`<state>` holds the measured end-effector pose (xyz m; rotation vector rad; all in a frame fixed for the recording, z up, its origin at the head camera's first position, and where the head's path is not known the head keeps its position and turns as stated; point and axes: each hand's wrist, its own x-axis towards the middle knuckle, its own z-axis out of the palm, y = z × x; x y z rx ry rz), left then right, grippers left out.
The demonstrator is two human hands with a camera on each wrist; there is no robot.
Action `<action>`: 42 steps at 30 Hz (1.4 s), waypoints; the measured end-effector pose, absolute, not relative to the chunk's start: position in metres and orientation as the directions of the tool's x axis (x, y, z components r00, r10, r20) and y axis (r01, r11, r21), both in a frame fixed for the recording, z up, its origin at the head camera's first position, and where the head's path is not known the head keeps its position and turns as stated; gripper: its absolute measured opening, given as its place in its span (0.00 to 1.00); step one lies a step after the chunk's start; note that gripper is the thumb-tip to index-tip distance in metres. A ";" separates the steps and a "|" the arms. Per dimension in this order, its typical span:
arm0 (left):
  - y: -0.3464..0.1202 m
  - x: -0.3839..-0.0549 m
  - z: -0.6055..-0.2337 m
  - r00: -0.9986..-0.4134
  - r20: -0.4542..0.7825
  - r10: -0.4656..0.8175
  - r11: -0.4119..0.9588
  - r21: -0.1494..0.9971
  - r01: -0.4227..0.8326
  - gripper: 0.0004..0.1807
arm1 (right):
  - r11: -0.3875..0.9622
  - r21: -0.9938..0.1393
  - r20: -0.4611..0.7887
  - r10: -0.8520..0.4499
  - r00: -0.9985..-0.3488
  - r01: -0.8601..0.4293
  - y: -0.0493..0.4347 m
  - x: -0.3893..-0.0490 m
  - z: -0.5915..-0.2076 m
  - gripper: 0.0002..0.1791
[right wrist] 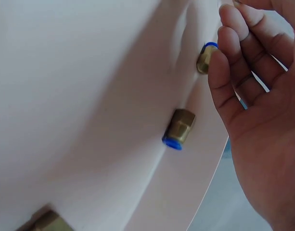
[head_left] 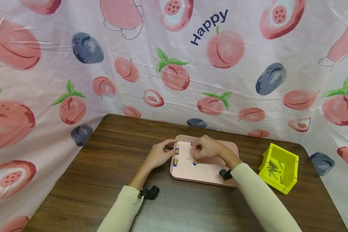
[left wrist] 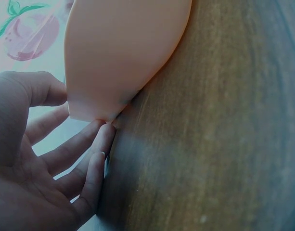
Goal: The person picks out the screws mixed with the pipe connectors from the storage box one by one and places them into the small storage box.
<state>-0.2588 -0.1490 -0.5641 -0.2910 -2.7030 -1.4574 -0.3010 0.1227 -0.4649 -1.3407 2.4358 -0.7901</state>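
Observation:
A shallow pink tray [head_left: 208,172] lies on the table. At its left side my left hand [head_left: 159,155] holds the edge; in the left wrist view the thumb meets the rim and the other fingertips touch the outer wall. Over the tray's middle, my right hand [head_left: 206,148] pinches a thin pale rod-like thing [head_left: 189,157], its kind too small to tell. Brass fittings with blue ends lie inside: one fitting [head_left: 177,151] by the left thumb, another fitting [head_left: 175,162] nearer me, and a third fitting [head_left: 196,162] below the right hand. A blue end [head_left: 191,143] shows behind the right fingers.
A yellow bin [head_left: 291,170] with several dark screw-like pieces [head_left: 273,167] stands right of the tray, beyond the right forearm. The dark wooden table [head_left: 110,161] meets a fruit-printed cloth [head_left: 174,106] at the back and sides.

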 end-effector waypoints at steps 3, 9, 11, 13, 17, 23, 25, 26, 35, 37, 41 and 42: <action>-0.149 -0.258 -0.563 -0.981 0.138 0.138 0.542 0.819 0.192 0.24 | 0.430 -0.570 0.048 -0.833 -0.552 -0.700 0.128 -0.301 -0.465 0.06; -0.148 -0.255 -0.560 -0.978 0.159 0.132 0.538 0.817 0.206 0.23 | 0.446 -0.555 0.047 -0.826 -0.562 -0.702 0.139 -0.300 -0.462 0.06; -0.148 -0.255 -0.560 -0.978 0.161 0.132 0.539 0.816 0.207 0.23 | 0.450 -0.552 0.046 -0.824 -0.564 -0.702 0.143 -0.300 -0.461 0.05; -0.149 -0.256 -0.561 -0.979 0.156 0.135 0.540 0.816 0.205 0.23 | 0.458 -0.550 0.043 -0.820 -0.571 -0.698 0.147 -0.300 -0.460 0.05; -0.149 -0.258 -0.563 -0.980 0.142 0.141 0.544 0.816 0.196 0.23 | 0.476 -0.551 0.036 -0.808 -0.589 -0.686 0.155 -0.300 -0.458 0.06; -0.150 -0.260 -0.567 -0.978 0.153 0.141 0.536 0.819 0.205 0.23 | 0.498 -0.556 0.027 -0.790 -0.613 -0.666 0.168 -0.300 -0.454 0.05; -0.151 -0.259 -0.566 -0.978 0.154 0.140 0.525 0.826 0.206 0.23 | 0.506 -0.552 0.028 -0.783 -0.621 -0.663 0.172 -0.300 -0.453 0.05; -0.151 -0.260 -0.566 -0.976 0.162 0.144 0.519 0.827 0.214 0.23 | 0.508 -0.548 0.030 -0.782 -0.622 -0.665 0.175 -0.300 -0.453 0.04; -0.151 -0.253 -0.559 -0.960 0.223 0.167 0.501 0.819 0.278 0.23 | 0.515 -0.559 0.041 -0.765 -0.642 -0.650 0.196 -0.298 -0.451 0.04; -0.151 -0.259 -0.569 -0.970 0.195 0.148 0.512 0.823 0.244 0.23 | 0.520 -0.557 0.043 -0.760 -0.649 -0.647 0.199 -0.297 -0.449 0.05; -0.152 -0.263 -0.575 -0.975 0.174 0.135 0.525 0.822 0.219 0.23 | 0.523 -0.555 0.051 -0.755 -0.654 -0.647 0.206 -0.295 -0.446 0.04; -0.152 -0.264 -0.576 -0.975 0.176 0.137 0.524 0.822 0.222 0.24 | 0.524 -0.554 0.052 -0.753 -0.656 -0.646 0.207 -0.295 -0.445 0.04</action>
